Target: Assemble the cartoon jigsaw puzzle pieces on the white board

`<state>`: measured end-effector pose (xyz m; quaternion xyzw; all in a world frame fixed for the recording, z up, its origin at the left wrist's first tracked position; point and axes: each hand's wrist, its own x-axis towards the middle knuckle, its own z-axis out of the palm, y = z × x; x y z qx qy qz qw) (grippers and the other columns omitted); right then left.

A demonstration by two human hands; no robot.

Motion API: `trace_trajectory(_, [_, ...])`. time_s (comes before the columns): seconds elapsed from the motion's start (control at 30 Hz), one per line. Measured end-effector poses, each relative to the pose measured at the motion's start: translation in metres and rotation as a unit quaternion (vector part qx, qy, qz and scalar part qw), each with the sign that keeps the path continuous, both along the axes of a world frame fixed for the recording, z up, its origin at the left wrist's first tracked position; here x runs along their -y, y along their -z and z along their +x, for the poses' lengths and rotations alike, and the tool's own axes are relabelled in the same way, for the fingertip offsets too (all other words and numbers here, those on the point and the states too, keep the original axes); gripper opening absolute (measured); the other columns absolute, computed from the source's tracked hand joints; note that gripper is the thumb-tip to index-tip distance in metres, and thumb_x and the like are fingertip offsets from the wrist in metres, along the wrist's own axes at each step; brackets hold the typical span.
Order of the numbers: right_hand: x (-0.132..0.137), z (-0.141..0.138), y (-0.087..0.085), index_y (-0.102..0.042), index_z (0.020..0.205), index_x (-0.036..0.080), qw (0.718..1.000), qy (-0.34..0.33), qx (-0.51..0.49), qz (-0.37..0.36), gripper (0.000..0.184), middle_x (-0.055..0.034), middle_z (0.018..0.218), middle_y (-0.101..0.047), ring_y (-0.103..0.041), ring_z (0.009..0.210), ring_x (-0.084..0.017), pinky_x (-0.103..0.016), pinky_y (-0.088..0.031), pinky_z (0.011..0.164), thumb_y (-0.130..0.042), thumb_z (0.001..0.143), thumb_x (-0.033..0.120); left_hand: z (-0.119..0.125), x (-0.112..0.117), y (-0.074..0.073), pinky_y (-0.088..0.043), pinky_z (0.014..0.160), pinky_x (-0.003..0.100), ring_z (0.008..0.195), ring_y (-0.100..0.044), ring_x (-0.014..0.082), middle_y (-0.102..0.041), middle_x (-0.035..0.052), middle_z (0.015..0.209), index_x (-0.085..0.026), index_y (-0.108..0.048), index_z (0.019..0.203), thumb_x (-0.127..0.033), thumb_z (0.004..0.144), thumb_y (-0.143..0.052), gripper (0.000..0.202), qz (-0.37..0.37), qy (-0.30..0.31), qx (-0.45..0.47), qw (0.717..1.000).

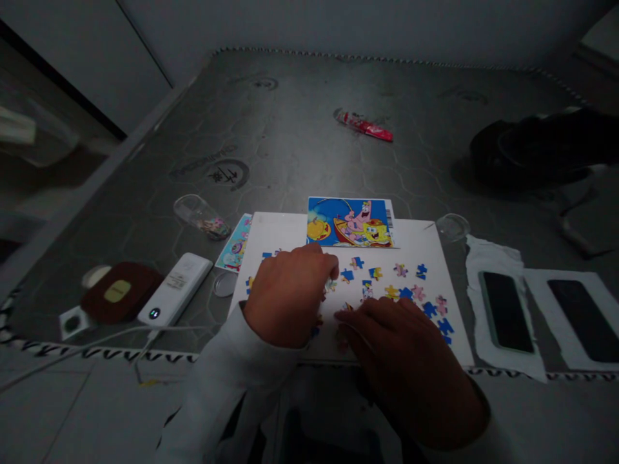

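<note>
The left hand (290, 293) is curled, its fingertips set among jigsaw pieces (374, 273), though a grip cannot be told. The right hand (401, 367) is held half-open just beside it. The pieces are spread on a white board (416, 241), with a cartoon picture card (348, 222) laid at its far edge, kept in view.

A home bedroom: bare mattress (290, 129) and tiled floor (58, 412)

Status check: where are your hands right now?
Left hand and right hand down at jigsaw pieces, white board. Grip unclear. SpongeBob picture card at board's far edge.
</note>
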<state>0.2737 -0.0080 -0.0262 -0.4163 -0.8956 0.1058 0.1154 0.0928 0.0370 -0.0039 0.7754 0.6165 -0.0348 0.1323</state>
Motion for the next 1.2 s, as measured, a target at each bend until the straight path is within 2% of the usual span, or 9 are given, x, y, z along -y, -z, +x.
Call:
trace_trajectory(0.07, [-0.002, 0.003, -0.001, -0.070, 0.091, 0.024, 1.000, 0.018, 0.007, 0.007, 0.013, 0.0005, 0.079, -0.064, -0.057, 0.071, -0.021, -0.036, -0.031, 0.070, -0.061, 0.089, 0.014, 0.002, 0.000, -0.001, -0.050, 0.064, 0.040, 0.083, -0.070, 0.0301, -0.070, 0.0015, 0.107, -0.033, -0.067, 0.109, -0.022, 0.088, -0.053, 0.027, 0.008, -0.006, -0.006, 1.000])
trace_trajectory(0.17, [-0.007, 0.010, 0.001, -0.070, 0.097, 0.024, 0.995, 0.092, 0.006, 0.038, 0.016, -0.0004, 0.080, -0.067, -0.060, 0.072, -0.022, -0.037, -0.033, 0.070, -0.054, 0.095, 0.022, 0.006, 0.000, -0.004, -0.050, 0.063, 0.040, 0.081, -0.069, 0.0295, -0.070, 0.0030, 0.106, -0.029, -0.066, 0.107, -0.025, 0.092, -0.052, 0.021, 0.010, -0.025, -0.023, 0.999])
trace_trajectory(0.33, [-0.021, 0.025, 0.011, -0.068, 0.113, 0.022, 0.977, 0.201, -0.029, 0.069, 0.022, -0.0034, 0.101, -0.073, -0.067, 0.089, -0.023, -0.036, -0.037, 0.070, -0.056, 0.095, 0.028, 0.008, 0.000, -0.004, -0.047, 0.062, 0.038, 0.080, -0.068, 0.0285, -0.073, 0.0014, 0.095, -0.028, -0.068, 0.092, -0.042, 0.087, -0.066, 0.015, -0.011, -0.044, -0.019, 0.999])
trace_trajectory(0.47, [-0.026, 0.028, 0.017, -0.067, 0.123, 0.023, 0.965, 0.250, -0.016, 0.080, 0.031, -0.0029, 0.092, -0.070, -0.064, 0.076, -0.020, -0.034, -0.036, 0.066, -0.060, 0.094, 0.031, 0.006, -0.002, -0.002, -0.045, 0.062, 0.037, 0.083, -0.068, 0.0296, -0.073, -0.0006, 0.093, -0.032, -0.070, 0.090, -0.039, 0.084, -0.069, 0.009, -0.020, -0.060, -0.003, 0.998])
trace_trajectory(0.57, [-0.026, 0.027, 0.021, -0.068, 0.124, 0.026, 0.966, 0.248, 0.006, 0.077, 0.031, -0.0016, 0.086, -0.065, -0.061, 0.072, -0.019, -0.033, -0.033, 0.062, -0.060, 0.094, 0.032, 0.004, -0.004, -0.002, -0.043, 0.063, 0.037, 0.086, -0.068, 0.0292, -0.073, -0.0018, 0.096, -0.034, -0.071, 0.090, -0.034, 0.087, -0.066, 0.006, -0.020, -0.072, 0.005, 0.997])
trace_trajectory(0.7, [-0.026, 0.027, 0.025, -0.072, 0.115, 0.031, 0.968, 0.240, 0.020, 0.069, 0.024, -0.0004, 0.088, -0.066, -0.062, 0.075, -0.019, -0.034, -0.033, 0.067, -0.059, 0.094, 0.030, 0.001, -0.004, -0.008, -0.042, 0.063, 0.036, 0.087, -0.068, 0.0282, -0.073, -0.0030, 0.100, -0.034, -0.070, 0.094, -0.034, 0.087, -0.065, 0.009, -0.024, -0.089, 0.006, 0.996])
trace_trajectory(0.97, [-0.027, 0.027, 0.025, -0.070, 0.109, 0.026, 0.964, 0.257, 0.015, 0.064, 0.021, -0.0023, 0.088, -0.069, -0.061, 0.075, -0.021, -0.034, -0.030, 0.065, -0.060, 0.093, 0.036, -0.004, 0.003, -0.027, -0.043, 0.063, 0.037, 0.083, -0.067, 0.0284, -0.073, 0.0009, 0.100, -0.032, -0.069, 0.097, -0.036, 0.094, -0.054, 0.016, -0.014, -0.104, -0.044, 0.993])
trace_trajectory(1.2, [-0.027, 0.026, 0.027, -0.067, 0.103, 0.024, 0.964, 0.263, -0.005, 0.046, 0.017, -0.0012, 0.089, -0.069, -0.062, 0.076, -0.021, -0.034, -0.032, 0.068, -0.058, 0.094, 0.035, -0.009, 0.005, -0.030, -0.044, 0.065, 0.036, 0.086, -0.068, 0.0275, -0.073, 0.0007, 0.099, -0.033, -0.070, 0.099, -0.037, 0.094, -0.056, 0.016, -0.010, -0.115, -0.048, 0.992])
